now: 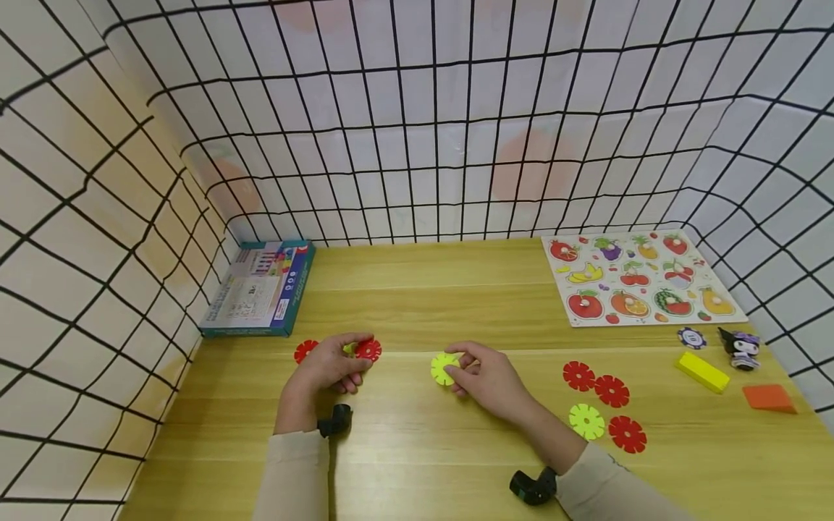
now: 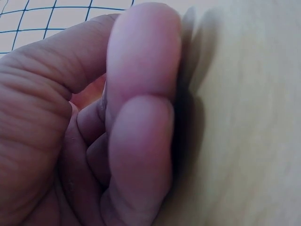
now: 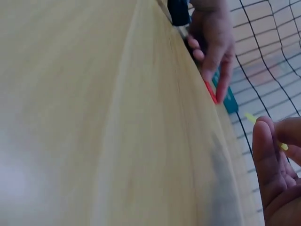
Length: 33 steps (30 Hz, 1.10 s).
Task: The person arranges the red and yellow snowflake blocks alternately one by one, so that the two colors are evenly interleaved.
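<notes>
My left hand (image 1: 328, 365) pinches a red notched plastic disc (image 1: 370, 350) by its edge, low over the table left of centre. Part of a yellow disc (image 1: 350, 349) shows under that index finger, and another red disc (image 1: 305, 352) lies beside the back of the hand. In my right hand (image 1: 491, 382) a yellow notched disc (image 1: 443, 369) is held between thumb and fingers, raised above the table in the right wrist view. Curled fingertips (image 2: 141, 150) fill the left wrist view and hide the disc there.
Three red discs (image 1: 628, 434) and a yellow disc (image 1: 587, 422) lie on the right. Beyond them are a fruit puzzle board (image 1: 596, 291), a poker chip (image 1: 691, 338), a yellow block (image 1: 702, 372), a small figurine (image 1: 743, 350) and an orange piece (image 1: 769, 398). A box (image 1: 254, 293) lies back left; black netting (image 1: 417, 126) surrounds the table.
</notes>
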Motion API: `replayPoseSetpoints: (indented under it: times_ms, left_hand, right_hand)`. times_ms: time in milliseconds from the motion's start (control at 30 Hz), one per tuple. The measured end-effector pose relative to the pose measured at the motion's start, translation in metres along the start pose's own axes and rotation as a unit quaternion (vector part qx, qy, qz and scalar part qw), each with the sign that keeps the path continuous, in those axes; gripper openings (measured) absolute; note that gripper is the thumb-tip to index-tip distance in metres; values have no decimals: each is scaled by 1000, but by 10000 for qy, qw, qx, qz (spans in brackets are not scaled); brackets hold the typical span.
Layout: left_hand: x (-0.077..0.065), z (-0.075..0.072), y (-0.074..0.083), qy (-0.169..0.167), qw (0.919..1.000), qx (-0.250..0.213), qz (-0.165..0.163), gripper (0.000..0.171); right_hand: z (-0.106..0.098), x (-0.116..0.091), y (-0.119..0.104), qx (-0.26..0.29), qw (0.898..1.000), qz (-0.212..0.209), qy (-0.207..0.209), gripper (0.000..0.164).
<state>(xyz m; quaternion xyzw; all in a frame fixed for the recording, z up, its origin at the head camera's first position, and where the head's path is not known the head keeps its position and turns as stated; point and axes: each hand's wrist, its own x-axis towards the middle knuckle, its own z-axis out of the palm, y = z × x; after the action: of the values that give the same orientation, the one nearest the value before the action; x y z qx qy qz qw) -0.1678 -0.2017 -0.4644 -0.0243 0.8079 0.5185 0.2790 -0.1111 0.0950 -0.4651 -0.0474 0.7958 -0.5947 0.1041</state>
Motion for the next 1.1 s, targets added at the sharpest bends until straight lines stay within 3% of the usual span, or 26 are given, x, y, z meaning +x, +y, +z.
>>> replayPoseSetpoints:
  times_ms: [167, 300, 500, 633, 800, 1100]
  left_hand:
    - [1, 1, 1, -41, 9999, 28, 125, 51]
    - [2, 0, 2, -11, 10000, 66, 23, 50]
    - [3, -1, 1, -54, 10000, 49, 10, 52]
    - [2, -1, 0, -81, 9999, 39, 61, 54]
    - [0, -2, 1, -42, 10000, 26, 47, 51]
    - [0, 0, 2, -96, 9999, 31, -1, 52]
  right_hand:
    - [22, 22, -5, -20, 10000, -58, -68, 29]
    - [36, 44, -4, -250, 9996, -20, -161, 28]
    - [45, 68, -7, -1352, 9893, 215, -511, 27]
    - [47, 77, -11, -1834, 9803, 387, -620, 30]
    - [52, 84, -15, -2166, 9737, 293, -638, 32]
    - [51, 84, -13, -2263, 9712, 182, -717, 25]
